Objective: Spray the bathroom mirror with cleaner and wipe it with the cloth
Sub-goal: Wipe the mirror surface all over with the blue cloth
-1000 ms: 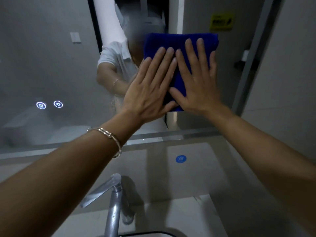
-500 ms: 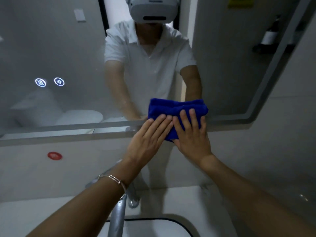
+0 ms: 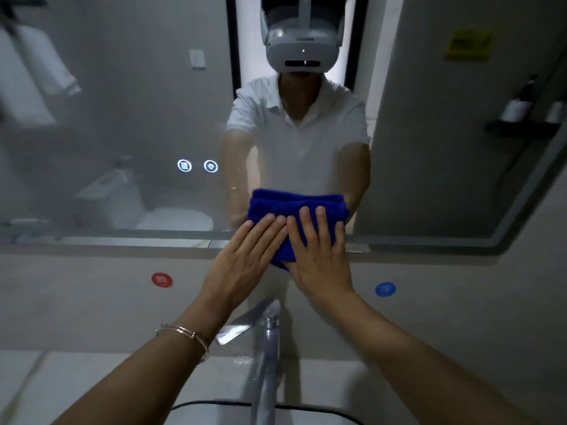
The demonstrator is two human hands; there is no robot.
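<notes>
- Wiping step: left grip and right grip, fingers spread flat, press cloth onto mirror, at its lower edge.
- Next, likely: slide cloth to hazy glass left of grips, pressure even.

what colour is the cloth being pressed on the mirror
Deep blue, plain: the cloth shows best in the head view.

Dim, grey bathroom. A pale wall carries a round red sticker on the left and a round blue sticker on the right. Between them, lower down, a chrome faucet rises over a white tabletop and a dark-rimmed basin.
</notes>
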